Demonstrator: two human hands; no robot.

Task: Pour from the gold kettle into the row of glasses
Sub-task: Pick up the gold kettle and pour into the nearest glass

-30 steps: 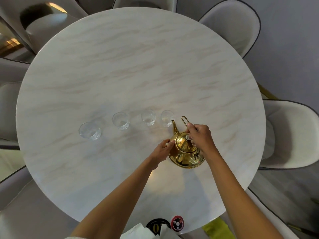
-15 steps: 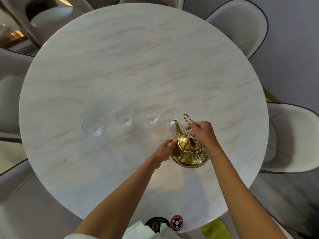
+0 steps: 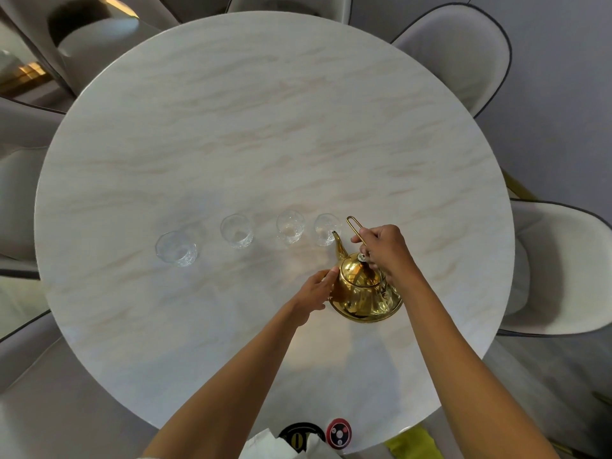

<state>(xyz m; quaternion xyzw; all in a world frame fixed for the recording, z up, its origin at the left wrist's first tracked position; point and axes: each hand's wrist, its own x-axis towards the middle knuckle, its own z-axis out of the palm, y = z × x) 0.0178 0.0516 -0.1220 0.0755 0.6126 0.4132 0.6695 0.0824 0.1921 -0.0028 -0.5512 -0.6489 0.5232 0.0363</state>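
A shiny gold kettle stands on the round marble table, its spout tip close to the rightmost glass. My right hand grips the kettle's thin wire handle above the lid. My left hand rests against the kettle's left side. Several clear glasses stand in a row to the left: one, one and the leftmost. All look empty of colour.
Pale upholstered chairs ring the table, one at the right and one at the back right. A round red-and-black badge and white cloth show at the near edge.
The kettle and both hands have stayed in nearly the same spot by the rightmost glass. My right hand's grip has shifted slightly along the handle. The view has drifted a little.
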